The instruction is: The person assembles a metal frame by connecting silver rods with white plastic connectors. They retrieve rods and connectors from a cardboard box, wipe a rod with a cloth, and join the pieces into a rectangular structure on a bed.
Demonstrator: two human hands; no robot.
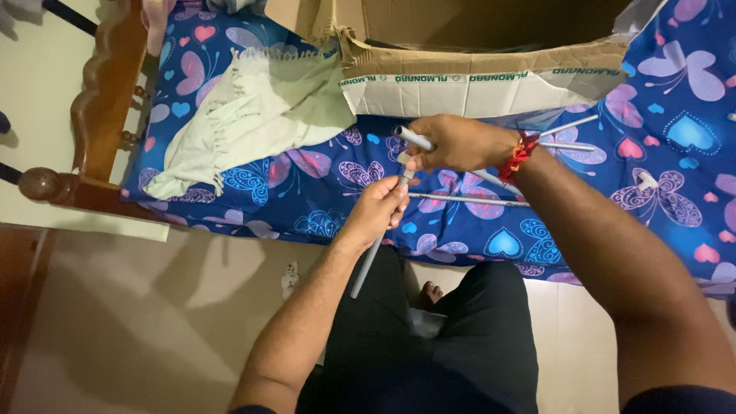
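**Inspector:** Start with what is nearest the person. What does the left hand have?

**Assistant:** It is clenched around a grey tube, gripping near the upper end. The tube hangs down and toward the person's legs, its lower end free over the floor.

**Inspector:** And the right hand?

**Assistant:** Just beyond the left, almost touching it. It grasps a second grey tube, whose rounded end sticks out to the left of the knuckles. A red thread band sits on that wrist.

**Inspector:** Where do the two tubes meet?

**Assistant:** Between the hands, at a small pale connector piece. Whether the lower tube is already seated in it, I cannot tell; the fingers cover the joint.

**Inspector:** Your judgement of the step?

**Assistant:** Joining one tube to the other at that connector. The next move would call for lining the ends up straight and pushing firmly, with the right hand bracing.

**Inspector:** Beyond the hands?

**Assistant:** Thin metal rods lie on the bed's butterfly-print sheet under and to the right of the hands. Further off, left, a pale green cloth; straight ahead, an open cardboard box.
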